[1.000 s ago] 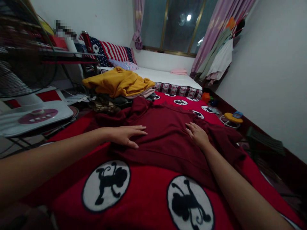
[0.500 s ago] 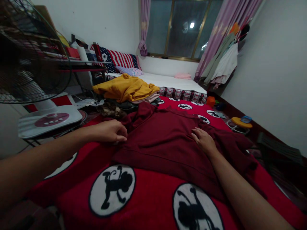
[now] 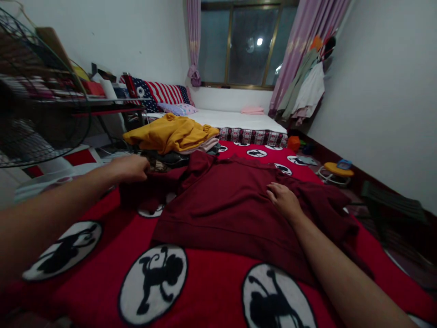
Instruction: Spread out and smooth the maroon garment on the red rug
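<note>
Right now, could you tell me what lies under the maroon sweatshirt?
The maroon sweatshirt lies spread on a red blanket with black-and-white monkey circles. One circle peeks out under the sleeve that the left hand grips; any others beneath are covered.

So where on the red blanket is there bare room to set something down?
The red blanket is bare along the near edge, below the maroon garment's hem, and at near left under the left arm. Another bare strip lies beyond the garment toward the white mattress. It is crowded at far left, where the left hand grips a sleeve beside the clothes pile. The right hand rests flat on the garment.
</note>
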Demonstrator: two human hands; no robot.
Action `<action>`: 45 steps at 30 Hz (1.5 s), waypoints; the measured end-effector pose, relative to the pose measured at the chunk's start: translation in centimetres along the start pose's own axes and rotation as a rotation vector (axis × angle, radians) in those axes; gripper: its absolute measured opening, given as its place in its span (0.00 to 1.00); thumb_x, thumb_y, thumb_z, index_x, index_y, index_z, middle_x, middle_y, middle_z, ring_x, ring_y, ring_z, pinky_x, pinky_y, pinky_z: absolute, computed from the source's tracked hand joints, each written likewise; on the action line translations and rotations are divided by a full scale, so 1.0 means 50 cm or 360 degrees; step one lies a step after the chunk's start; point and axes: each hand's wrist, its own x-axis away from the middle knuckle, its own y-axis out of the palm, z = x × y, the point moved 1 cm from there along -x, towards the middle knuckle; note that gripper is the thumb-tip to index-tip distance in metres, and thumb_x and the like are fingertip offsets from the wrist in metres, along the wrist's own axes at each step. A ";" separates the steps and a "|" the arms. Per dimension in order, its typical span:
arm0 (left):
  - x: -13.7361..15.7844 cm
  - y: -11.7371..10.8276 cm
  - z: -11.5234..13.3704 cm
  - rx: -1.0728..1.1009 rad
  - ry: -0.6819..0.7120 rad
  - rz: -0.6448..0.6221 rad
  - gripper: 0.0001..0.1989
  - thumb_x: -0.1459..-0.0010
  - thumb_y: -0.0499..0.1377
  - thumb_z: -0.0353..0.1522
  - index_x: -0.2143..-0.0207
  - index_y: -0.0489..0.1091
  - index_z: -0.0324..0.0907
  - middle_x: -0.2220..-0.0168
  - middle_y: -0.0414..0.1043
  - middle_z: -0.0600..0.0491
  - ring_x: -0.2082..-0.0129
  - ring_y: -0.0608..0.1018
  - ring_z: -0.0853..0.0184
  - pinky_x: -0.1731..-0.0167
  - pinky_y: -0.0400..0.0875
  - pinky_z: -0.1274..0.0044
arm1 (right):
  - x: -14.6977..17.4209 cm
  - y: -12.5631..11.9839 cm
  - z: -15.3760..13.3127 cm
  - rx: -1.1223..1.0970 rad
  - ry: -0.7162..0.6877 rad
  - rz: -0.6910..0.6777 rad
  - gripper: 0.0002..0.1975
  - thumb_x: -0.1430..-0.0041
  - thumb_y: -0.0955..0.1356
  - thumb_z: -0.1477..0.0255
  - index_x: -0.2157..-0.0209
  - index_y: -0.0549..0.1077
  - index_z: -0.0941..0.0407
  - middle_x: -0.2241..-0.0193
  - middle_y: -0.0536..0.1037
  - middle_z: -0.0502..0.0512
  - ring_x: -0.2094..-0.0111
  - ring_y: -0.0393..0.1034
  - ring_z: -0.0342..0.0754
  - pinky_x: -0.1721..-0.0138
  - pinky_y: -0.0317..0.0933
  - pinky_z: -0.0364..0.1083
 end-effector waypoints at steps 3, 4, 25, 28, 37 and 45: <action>-0.064 -0.134 0.079 -0.0555 -0.0577 0.0048 0.11 0.55 0.65 0.36 0.76 0.76 0.34 0.77 0.73 0.49 0.59 0.78 0.51 0.57 0.69 0.64 | 0.001 -0.016 -0.022 -0.0107 -0.0118 0.0172 0.12 0.39 0.62 0.74 0.61 0.77 0.56 0.54 0.79 0.60 0.52 0.73 0.53 0.50 0.66 0.51; -0.082 -0.172 0.120 -0.0594 -0.0524 0.0263 0.13 0.52 0.63 0.35 0.69 0.77 0.31 0.69 0.76 0.46 0.56 0.77 0.48 0.56 0.69 0.62 | 0.002 -0.023 -0.033 -0.0149 -0.0174 0.0234 0.12 0.39 0.62 0.74 0.61 0.77 0.56 0.55 0.79 0.59 0.53 0.73 0.52 0.50 0.66 0.50; 0.106 0.075 0.209 0.0112 0.0197 -0.0517 0.25 0.51 0.59 0.54 0.62 0.73 0.43 0.67 0.76 0.51 0.68 0.77 0.61 0.71 0.65 0.77 | 0.026 -0.039 -0.120 -0.0160 -0.0613 -0.0059 0.14 0.33 0.59 0.68 0.57 0.75 0.53 0.56 0.77 0.54 0.58 0.73 0.46 0.58 0.65 0.43; 0.135 0.081 0.208 0.0138 0.0280 -0.0390 0.18 0.51 0.61 0.46 0.65 0.73 0.43 0.69 0.75 0.52 0.70 0.75 0.64 0.72 0.62 0.78 | 0.008 -0.035 -0.130 -0.0019 -0.0418 0.0019 0.17 0.34 0.58 0.72 0.48 0.71 0.51 0.45 0.71 0.55 0.57 0.74 0.48 0.63 0.67 0.44; 0.123 0.056 0.234 0.0550 0.0176 -0.0090 0.14 0.47 0.58 0.41 0.66 0.77 0.43 0.75 0.75 0.56 0.75 0.74 0.68 0.76 0.60 0.80 | -0.123 -0.025 -0.103 0.0267 0.0334 -0.0399 0.27 0.46 0.68 0.68 0.43 0.69 0.54 0.53 0.76 0.63 0.57 0.75 0.58 0.60 0.67 0.50; 0.122 0.012 0.342 0.0854 0.0219 0.0166 0.15 0.47 0.59 0.41 0.62 0.78 0.42 0.74 0.76 0.55 0.74 0.74 0.67 0.77 0.61 0.79 | -0.171 -0.131 0.001 -0.0243 0.0460 0.0834 0.14 0.45 0.64 0.72 0.61 0.78 0.59 0.62 0.78 0.62 0.59 0.71 0.54 0.54 0.64 0.51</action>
